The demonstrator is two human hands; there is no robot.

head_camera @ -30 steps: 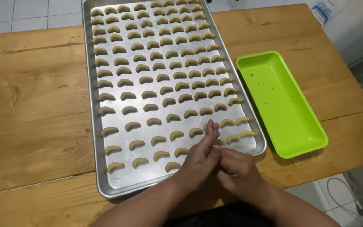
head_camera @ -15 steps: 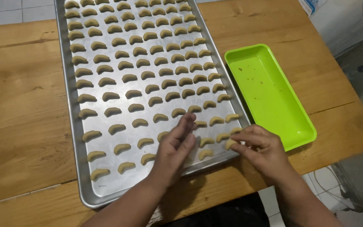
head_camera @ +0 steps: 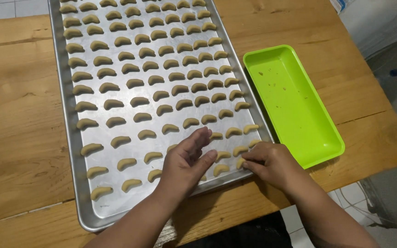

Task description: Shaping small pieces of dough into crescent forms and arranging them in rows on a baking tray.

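A long metal baking tray (head_camera: 72, 151) lies on the wooden table, filled with several rows of small crescent-shaped dough pieces (head_camera: 134, 82). My left hand (head_camera: 184, 163) hovers flat over the tray's near right part, fingers apart, holding nothing. My right hand (head_camera: 269, 163) rests at the tray's near right corner, its fingertips pinching a crescent dough piece (head_camera: 241, 162) that lies on the tray surface. More crescents (head_camera: 220, 169) lie between the two hands.
A lime-green rectangular plastic tray (head_camera: 295, 103) with a few crumbs sits just right of the baking tray. The wooden table (head_camera: 19, 115) ends close on the right and near side, with tiled floor beyond.
My hands have parted: the right one moved right to the tray's corner, the left one stayed over the near rows. The view has also shifted.
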